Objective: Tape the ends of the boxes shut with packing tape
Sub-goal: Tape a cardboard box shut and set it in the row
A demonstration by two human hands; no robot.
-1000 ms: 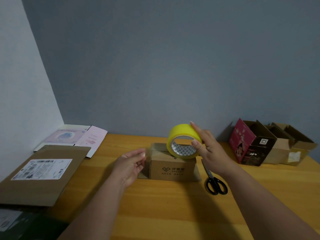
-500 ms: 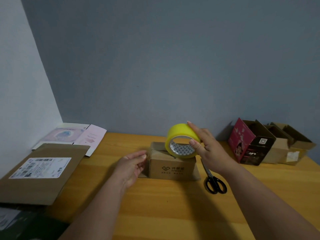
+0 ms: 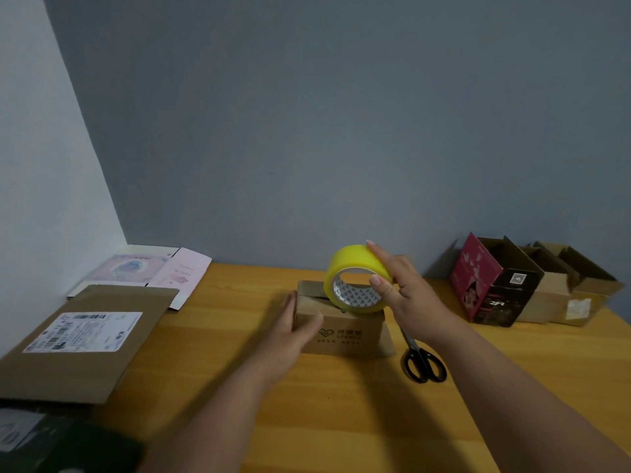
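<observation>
From the head camera: on a wooden desk (image 3: 341,421), a person's right hand (image 3: 406,295) pinches a yellow roll of packing tape (image 3: 355,278) standing on edge atop a small brown cardboard box (image 3: 341,331), while the left hand (image 3: 290,327), fingers straight, presses the box's left end. Black-handled scissors (image 3: 421,360) lie just right of the box.

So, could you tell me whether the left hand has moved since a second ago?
Yes: the left hand has moved right, onto the small cardboard box's left end.
</observation>
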